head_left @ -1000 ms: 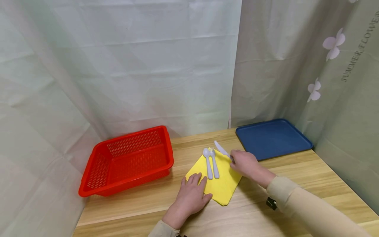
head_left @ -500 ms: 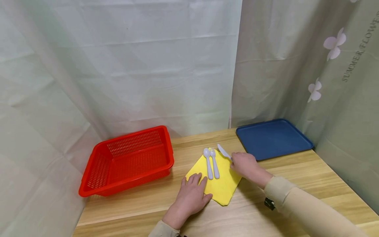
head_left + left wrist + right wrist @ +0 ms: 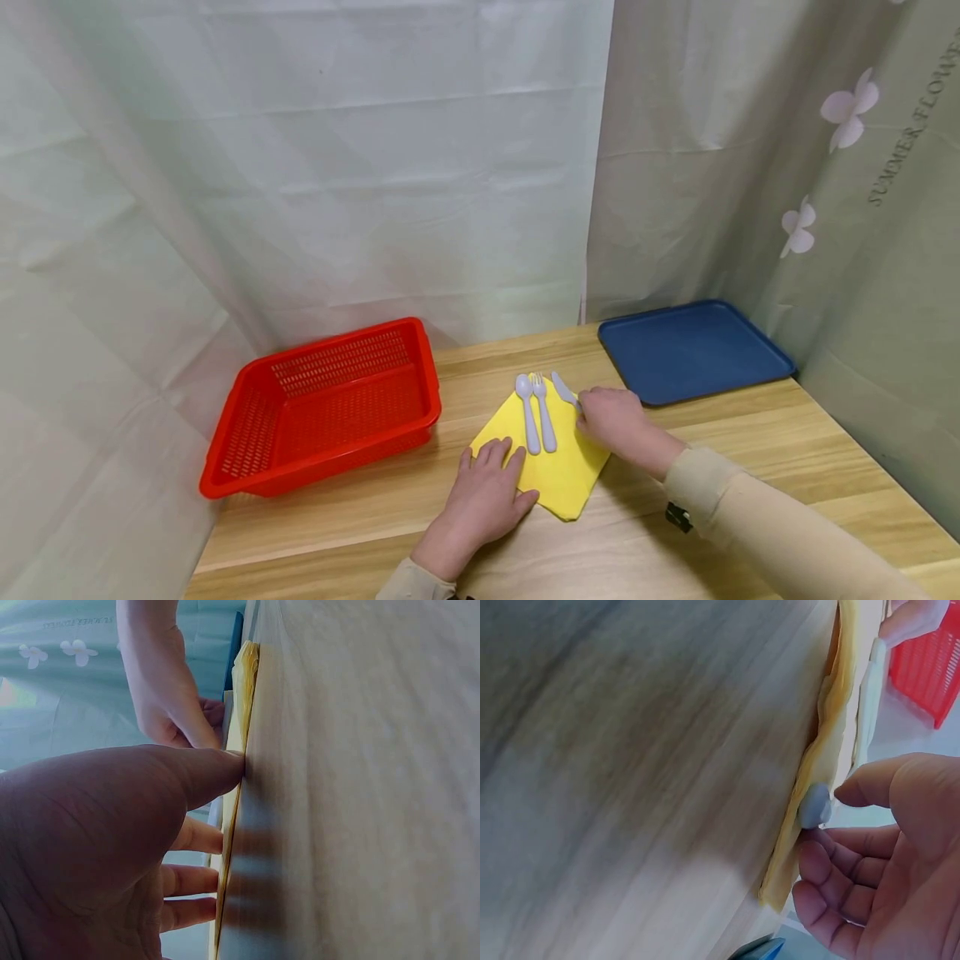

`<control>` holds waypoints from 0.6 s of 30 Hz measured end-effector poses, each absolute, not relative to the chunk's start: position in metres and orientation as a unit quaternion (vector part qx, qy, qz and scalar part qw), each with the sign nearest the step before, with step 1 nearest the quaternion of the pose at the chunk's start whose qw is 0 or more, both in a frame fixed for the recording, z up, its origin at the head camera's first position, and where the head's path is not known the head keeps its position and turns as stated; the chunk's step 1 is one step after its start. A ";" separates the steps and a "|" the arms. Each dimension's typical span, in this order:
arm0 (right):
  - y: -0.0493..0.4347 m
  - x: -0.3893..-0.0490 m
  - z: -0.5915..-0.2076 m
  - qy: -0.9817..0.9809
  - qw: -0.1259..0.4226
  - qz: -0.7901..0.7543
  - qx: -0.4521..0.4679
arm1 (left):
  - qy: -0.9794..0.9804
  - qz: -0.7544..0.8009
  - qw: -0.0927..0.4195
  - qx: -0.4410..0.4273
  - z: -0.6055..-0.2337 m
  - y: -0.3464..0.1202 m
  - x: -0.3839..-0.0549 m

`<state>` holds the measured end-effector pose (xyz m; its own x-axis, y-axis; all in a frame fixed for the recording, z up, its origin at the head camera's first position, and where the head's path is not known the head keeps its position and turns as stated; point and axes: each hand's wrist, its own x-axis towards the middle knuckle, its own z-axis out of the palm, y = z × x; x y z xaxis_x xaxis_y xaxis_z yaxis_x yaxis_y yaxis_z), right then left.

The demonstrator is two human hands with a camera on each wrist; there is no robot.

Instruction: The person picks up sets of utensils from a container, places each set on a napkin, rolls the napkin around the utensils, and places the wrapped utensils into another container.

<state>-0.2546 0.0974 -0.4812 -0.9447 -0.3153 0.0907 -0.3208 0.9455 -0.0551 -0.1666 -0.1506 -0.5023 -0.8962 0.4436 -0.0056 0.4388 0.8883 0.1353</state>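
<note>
A folded yellow napkin lies slantwise on the wooden table. On it a pale grey spoon and a matching fork rest side by side, handles toward me. My right hand pinches the handle of a grey knife to the right of the fork, its blade pointing away near the napkin's far edge. The right wrist view shows the knife's handle end between thumb and fingers, close over the napkin. My left hand rests with fingers spread on the napkin's near left edge, its thumb at the near side.
To the left stands a red perforated basket. A flat blue tray lies at the back right of the table, just beyond the right hand. Pale curtains surround the table at the back and sides.
The knife's tip has come back toward me and a little right, so the knife lies closer along the fork. My right hand has shifted slightly left; the left hand stays put.
</note>
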 end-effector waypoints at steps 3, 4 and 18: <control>0.098 -0.252 -0.479 -0.984 0.039 0.049 0.166 | 0.972 0.068 0.020 0.226 -0.503 -0.151 -0.167; 0.099 -0.252 -0.479 -0.983 0.040 0.055 0.168 | 0.972 0.068 0.021 0.226 -0.503 -0.150 -0.167; 0.120 -0.244 -0.479 -0.955 0.041 0.155 0.248 | 0.971 0.069 0.018 0.229 -0.503 -0.150 -0.167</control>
